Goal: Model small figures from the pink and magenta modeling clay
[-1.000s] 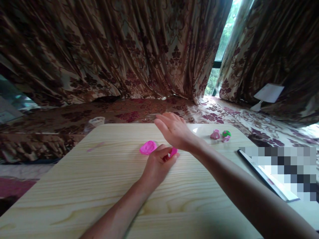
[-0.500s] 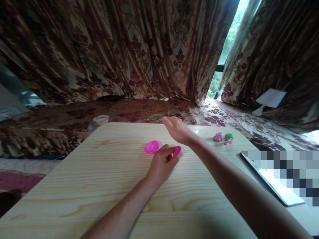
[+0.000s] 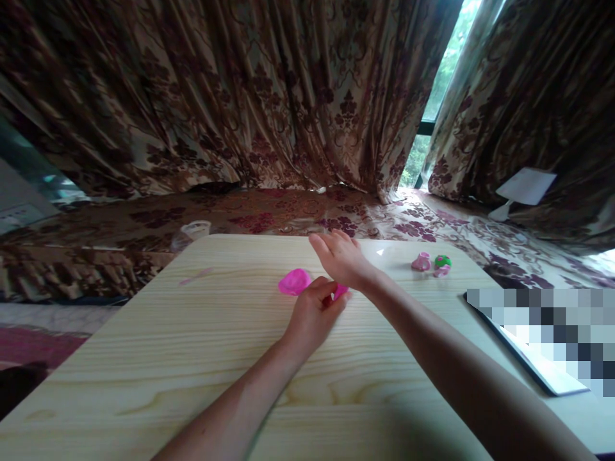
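Observation:
My left hand (image 3: 314,310) pinches a small piece of bright pink modelling clay (image 3: 341,291) between thumb and fingers, low over the wooden table (image 3: 230,358). Partly over that piece, my right hand (image 3: 342,257) is stretched out with its fingers extended and holds nothing; whether its palm touches the clay is hidden. A flattened lump of pink modelling clay (image 3: 293,282) lies on the table just left of my left hand's knuckles.
At the back right of the table sit a light pink shaped piece (image 3: 421,261), a green ball with pink spots (image 3: 442,260) and another pink bit (image 3: 441,272). A dark-edged tablet-like panel (image 3: 542,371) lies to the right. A clear tub (image 3: 192,232) stands behind the back left corner.
My right hand rose slightly off the pinched clay, then came back down over it. My left hand has kept its pinch. The whole view has shifted slightly.

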Tool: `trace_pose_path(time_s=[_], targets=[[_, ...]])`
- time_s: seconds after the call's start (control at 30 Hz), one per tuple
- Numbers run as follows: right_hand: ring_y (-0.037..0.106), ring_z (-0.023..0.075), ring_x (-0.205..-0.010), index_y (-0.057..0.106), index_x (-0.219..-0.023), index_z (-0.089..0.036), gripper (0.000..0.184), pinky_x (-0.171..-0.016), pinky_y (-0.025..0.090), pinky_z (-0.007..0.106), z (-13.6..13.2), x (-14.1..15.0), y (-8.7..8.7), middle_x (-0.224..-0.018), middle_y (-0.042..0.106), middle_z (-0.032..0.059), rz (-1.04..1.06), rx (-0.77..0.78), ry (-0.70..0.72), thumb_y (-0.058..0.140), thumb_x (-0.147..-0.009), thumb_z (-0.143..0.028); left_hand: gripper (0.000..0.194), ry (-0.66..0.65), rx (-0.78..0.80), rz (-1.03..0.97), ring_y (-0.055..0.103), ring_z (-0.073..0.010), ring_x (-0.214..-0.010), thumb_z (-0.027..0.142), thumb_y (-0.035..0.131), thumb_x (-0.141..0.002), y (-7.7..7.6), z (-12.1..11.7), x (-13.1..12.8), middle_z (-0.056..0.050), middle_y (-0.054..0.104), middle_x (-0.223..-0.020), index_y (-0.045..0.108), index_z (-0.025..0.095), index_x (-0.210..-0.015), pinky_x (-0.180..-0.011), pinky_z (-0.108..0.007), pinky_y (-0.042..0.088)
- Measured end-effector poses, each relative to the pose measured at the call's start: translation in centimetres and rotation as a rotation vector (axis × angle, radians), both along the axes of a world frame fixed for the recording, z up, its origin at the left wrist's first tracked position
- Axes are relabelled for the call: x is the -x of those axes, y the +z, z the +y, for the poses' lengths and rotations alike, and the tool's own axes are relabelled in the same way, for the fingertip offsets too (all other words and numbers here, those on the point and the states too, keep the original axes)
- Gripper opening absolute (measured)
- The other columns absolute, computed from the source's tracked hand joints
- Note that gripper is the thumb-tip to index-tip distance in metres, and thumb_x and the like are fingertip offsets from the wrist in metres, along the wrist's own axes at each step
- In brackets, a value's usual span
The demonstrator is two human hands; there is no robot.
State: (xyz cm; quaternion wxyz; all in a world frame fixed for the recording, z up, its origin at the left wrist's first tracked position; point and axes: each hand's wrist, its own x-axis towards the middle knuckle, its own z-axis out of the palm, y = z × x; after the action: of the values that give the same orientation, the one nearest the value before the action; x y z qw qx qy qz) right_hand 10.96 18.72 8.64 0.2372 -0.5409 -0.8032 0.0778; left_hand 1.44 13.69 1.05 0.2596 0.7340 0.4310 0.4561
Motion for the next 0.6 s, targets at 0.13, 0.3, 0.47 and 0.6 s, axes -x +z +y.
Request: trace_pose_path(time_s=[0.13,0.3,0.47,0.6], targets=[[0.046,0.0258,-0.113,0.059,-0.102,-0.023,0.047,-0.092,0.033,0.044,0.0,-0.1,-1.3,-0.109,0.063,0.0066,-0.055,0.071,0.002,0.017,-0.094,-0.043,0.018,0.014,0.015,0.001,0.044,-0.0112,-0.061,0.032,0.053,-0.081,-0.5,0.2,0.0,0.000,0.051,-0.070,0.058,0.016,-0.073,-0.056,-0.023,0.033],[0.041,0.0276,-0.118,0.056,-0.110,-0.025,0.048,-0.094,0.029,0.048,0.3,-0.3,-0.1,-0.115,0.060,0.0060,-0.019,0.014,-0.011,0.017,-0.093,-0.047,0.021,0.000,-0.019,0.031,0.043,-0.0115,-0.062,0.030,0.051,-0.082,-0.4,0.0,0.0,0.001,0.046,-0.066,0.058,0.017,-0.067,-0.058,-0.024,0.034],[0.040,0.0271,-0.119,0.061,-0.100,-0.022,0.042,-0.097,0.026,0.048,0.1,0.1,-1.0,-0.111,0.061,0.0078,0.054,0.000,-0.032,0.026,-0.092,-0.044,0.015,0.016,0.015,-0.008,0.042,-0.0102,-0.057,0.028,0.054,-0.079,-0.4,-0.1,-0.3,0.001,0.051,-0.067,0.060,0.016,-0.072,-0.054,-0.023,0.033],[0.053,0.0221,-0.103,0.061,-0.096,-0.020,0.042,-0.089,0.037,0.039,0.7,-1.2,-1.4,-0.101,0.065,0.0065,0.136,0.065,-0.010,0.025,-0.093,-0.041,0.014,0.029,0.069,-0.087,0.049,-0.0114,-0.064,0.028,0.060,-0.075,0.1,0.0,-0.1,-0.001,0.057,-0.071,0.063,0.016,-0.069,-0.059,-0.023,0.038]])
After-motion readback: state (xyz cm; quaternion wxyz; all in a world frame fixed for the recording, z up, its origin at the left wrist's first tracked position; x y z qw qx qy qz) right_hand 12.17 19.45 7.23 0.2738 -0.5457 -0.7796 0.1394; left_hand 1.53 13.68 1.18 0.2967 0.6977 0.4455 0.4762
